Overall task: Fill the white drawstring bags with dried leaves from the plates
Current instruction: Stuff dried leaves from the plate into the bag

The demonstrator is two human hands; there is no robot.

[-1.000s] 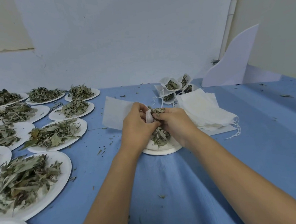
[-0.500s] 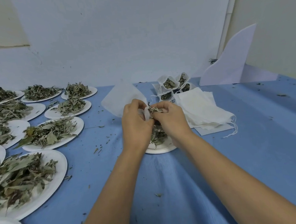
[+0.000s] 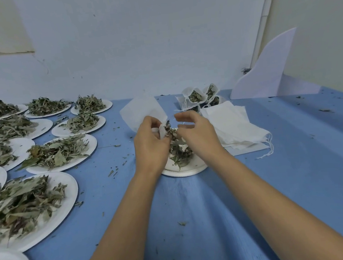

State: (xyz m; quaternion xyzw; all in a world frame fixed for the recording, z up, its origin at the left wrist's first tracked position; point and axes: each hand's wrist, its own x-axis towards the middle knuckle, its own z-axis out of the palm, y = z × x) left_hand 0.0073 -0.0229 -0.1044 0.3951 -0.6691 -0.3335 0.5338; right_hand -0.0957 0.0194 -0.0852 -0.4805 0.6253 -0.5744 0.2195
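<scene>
Head view: your left hand (image 3: 150, 145) pinches a white drawstring bag (image 3: 162, 130) above the plate (image 3: 184, 171) of dried leaves (image 3: 178, 150) mid-table. Your right hand (image 3: 198, 135) hovers beside it, fingers loosely spread, holding nothing clear. Filled bags (image 3: 194, 97) sit near the table's far edge.

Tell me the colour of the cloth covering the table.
Blue, seen in the head view: tablecloth.

Forearms (image 3: 121, 229) bare, seemingly no sleeves or jewellery.
</scene>
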